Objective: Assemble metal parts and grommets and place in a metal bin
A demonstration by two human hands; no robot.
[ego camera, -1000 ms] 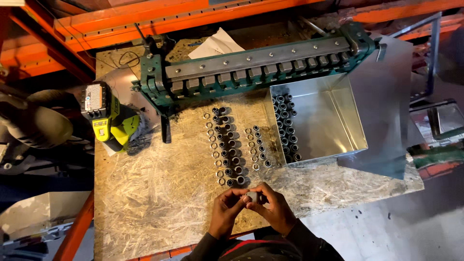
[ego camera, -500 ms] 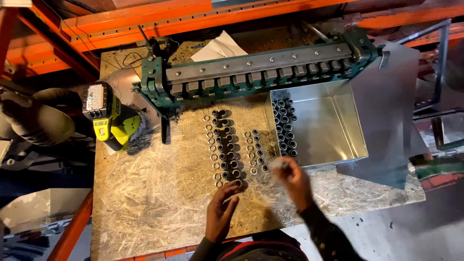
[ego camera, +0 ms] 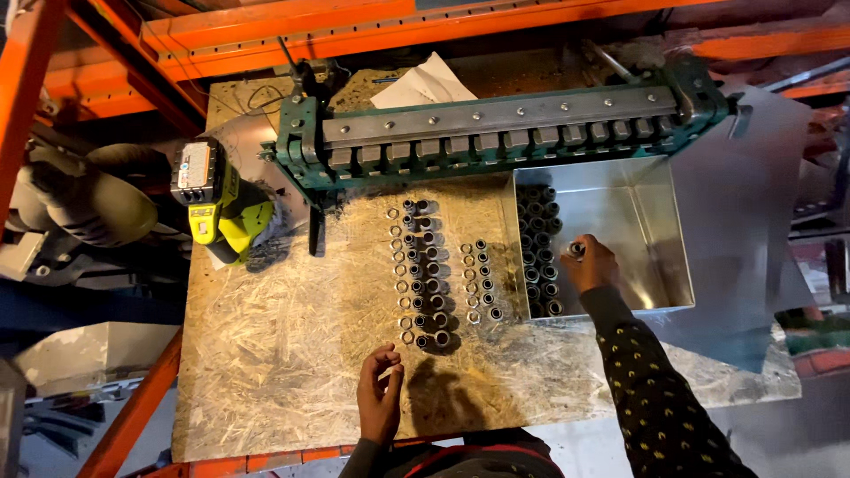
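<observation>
I am watching the right hand (ego camera: 589,263) pinching one small metal sleeve (ego camera: 576,249) over the steel tray (ego camera: 651,235), beside the sleeves (ego camera: 537,252) standing along its left wall (more rows are standing on the surface (ego camera: 274,354)). The left hand (ego camera: 379,400) is resting loosely curled, holding nothing.

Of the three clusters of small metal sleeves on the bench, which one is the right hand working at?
The cluster inside the metal tray, stacked along its left wall. The right hand holds a sleeve beside it; the other two clusters stand on the board.

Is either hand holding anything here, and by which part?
The right hand pinches a small metal sleeve around its side, over the tray. The left hand holds nothing.
</observation>
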